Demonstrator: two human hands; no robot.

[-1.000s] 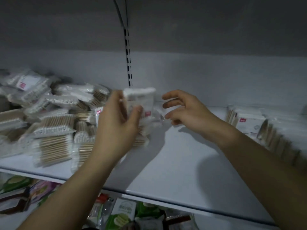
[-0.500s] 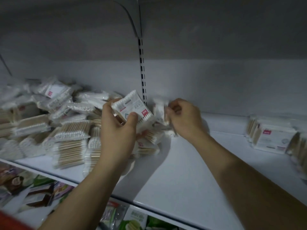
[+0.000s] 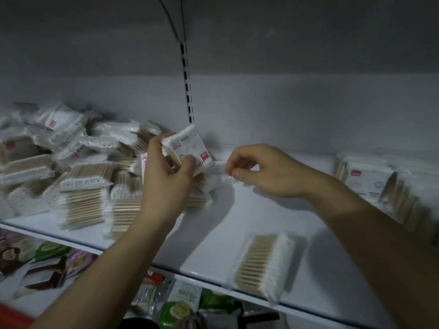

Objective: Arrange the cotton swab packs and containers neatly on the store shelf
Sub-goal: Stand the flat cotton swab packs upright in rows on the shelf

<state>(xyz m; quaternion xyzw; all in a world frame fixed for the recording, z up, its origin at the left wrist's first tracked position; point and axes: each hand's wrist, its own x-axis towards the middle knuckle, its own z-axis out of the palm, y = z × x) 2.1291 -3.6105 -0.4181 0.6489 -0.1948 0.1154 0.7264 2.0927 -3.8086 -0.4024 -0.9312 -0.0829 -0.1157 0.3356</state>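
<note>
My left hand [image 3: 166, 176] grips a cotton swab pack [image 3: 190, 144] with a white printed label, held tilted above the white shelf [image 3: 213, 233]. My right hand [image 3: 263, 170] is just right of it and pinches the clear plastic edge of another pack [image 3: 219, 170] that lies at the rim of the pile. A jumbled pile of swab packs [image 3: 78, 174] covers the shelf's left half. One loose pack [image 3: 261, 264] lies flat near the shelf's front edge. Upright packs [image 3: 365, 176] stand in a row at the right.
A slotted metal upright [image 3: 187, 86] runs up the back wall behind my hands. Below the shelf's front edge, a lower shelf holds green and colourful packets [image 3: 183, 302]. Bare shelf surface lies between the pile and the right row.
The view shifted, and a loose pack now shows near the front edge. My right hand pulled a little right from the pile, pinching a pack's plastic. My left hand keeps its pack.
</note>
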